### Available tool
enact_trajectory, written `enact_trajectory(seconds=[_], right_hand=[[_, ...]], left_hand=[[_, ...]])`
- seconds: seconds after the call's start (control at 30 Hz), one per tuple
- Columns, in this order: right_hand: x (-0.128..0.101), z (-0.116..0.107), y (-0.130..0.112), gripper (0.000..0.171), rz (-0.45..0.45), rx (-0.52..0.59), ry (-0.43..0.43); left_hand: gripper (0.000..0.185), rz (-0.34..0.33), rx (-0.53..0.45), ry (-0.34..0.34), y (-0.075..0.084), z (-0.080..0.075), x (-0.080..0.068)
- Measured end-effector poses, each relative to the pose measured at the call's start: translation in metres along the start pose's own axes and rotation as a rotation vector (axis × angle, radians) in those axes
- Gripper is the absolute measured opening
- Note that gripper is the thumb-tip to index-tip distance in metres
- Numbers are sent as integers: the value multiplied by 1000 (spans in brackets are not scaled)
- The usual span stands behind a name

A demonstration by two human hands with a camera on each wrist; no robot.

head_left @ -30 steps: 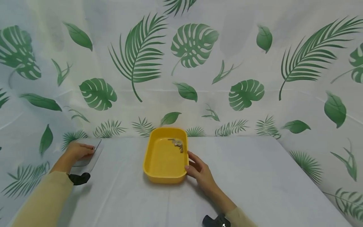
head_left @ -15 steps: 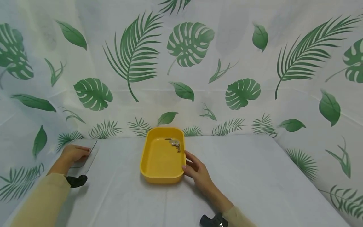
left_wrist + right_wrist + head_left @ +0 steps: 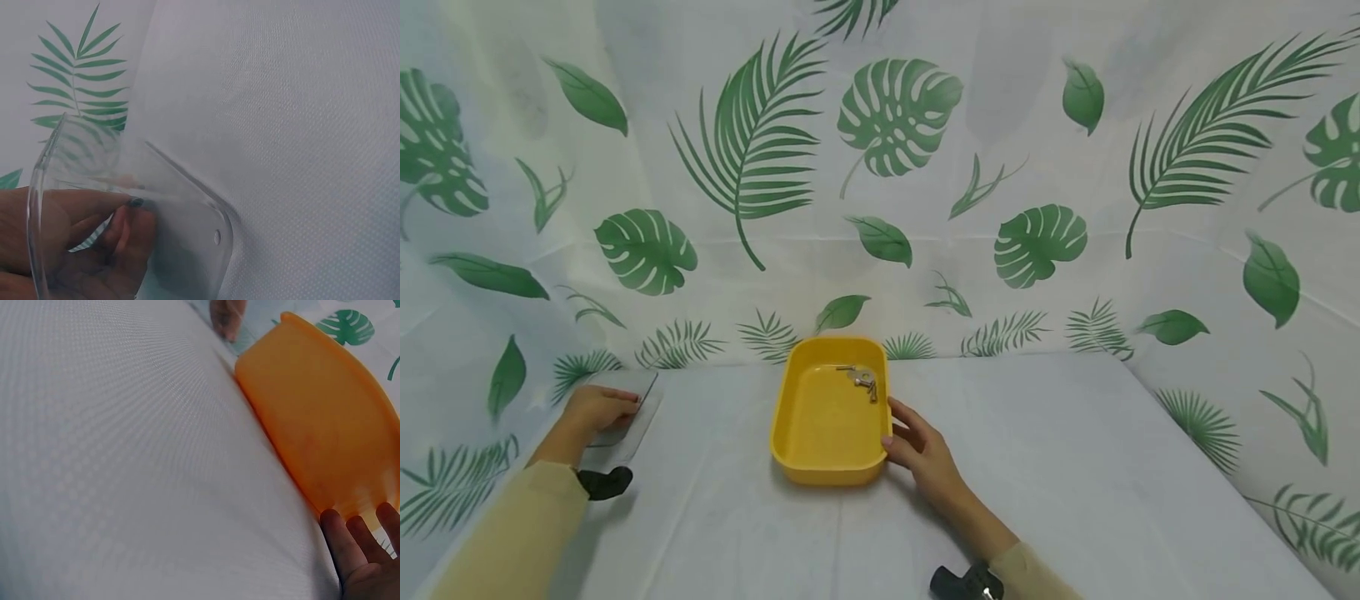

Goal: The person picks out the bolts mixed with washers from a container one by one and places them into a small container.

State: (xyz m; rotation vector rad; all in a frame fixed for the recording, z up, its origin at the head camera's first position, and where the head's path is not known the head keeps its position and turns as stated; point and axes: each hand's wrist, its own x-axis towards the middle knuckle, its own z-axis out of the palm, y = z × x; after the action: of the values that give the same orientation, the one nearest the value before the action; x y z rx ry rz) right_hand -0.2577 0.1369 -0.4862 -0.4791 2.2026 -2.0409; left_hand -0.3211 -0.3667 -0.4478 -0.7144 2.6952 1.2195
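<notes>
yellow tray (image 3: 827,433), silver-grey metal parts (image 3: 863,382). clear colourless container (image 3: 184,244). white counter (image 3: 1075,483), fine dotted texture. white backdrop (image 3: 940,242), green leaf print. pale yellow sleeves (image 3: 512,533), black wrist gear (image 3: 606,483).

Near the middle of the bench's (image 3: 1037,467) back edge, the tray (image 3: 822,425) is set, with hardware (image 3: 867,382) gathered toward its far right corner. Its right wall is touched by the right hand (image 3: 927,457). The box (image 3: 187,250) is placed at the bench's far left corner, beside the left hand (image 3: 597,411).

Pale-yellow sleeves (image 3: 512,533), black wrist cameras (image 3: 606,483)
</notes>
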Motion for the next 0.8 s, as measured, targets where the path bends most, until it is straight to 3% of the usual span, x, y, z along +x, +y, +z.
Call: enact_trajectory(seconds=[0.2, 0.47, 0.67, 0.8], right_hand=[[-1, 0, 0, 61, 5, -3, 1], [0, 1, -1, 61, -1, -6, 0], [2, 2, -1, 60, -8, -10, -1], [2, 2, 0, 60, -6, -17, 16]], left_hand=[[37, -41, 5, 38, 1, 6, -1], [41, 61, -104, 28, 12, -3, -11], [54, 260, -102, -81, 51, -8, -45], [53, 350, -87, -129, 88, 2, -64]])
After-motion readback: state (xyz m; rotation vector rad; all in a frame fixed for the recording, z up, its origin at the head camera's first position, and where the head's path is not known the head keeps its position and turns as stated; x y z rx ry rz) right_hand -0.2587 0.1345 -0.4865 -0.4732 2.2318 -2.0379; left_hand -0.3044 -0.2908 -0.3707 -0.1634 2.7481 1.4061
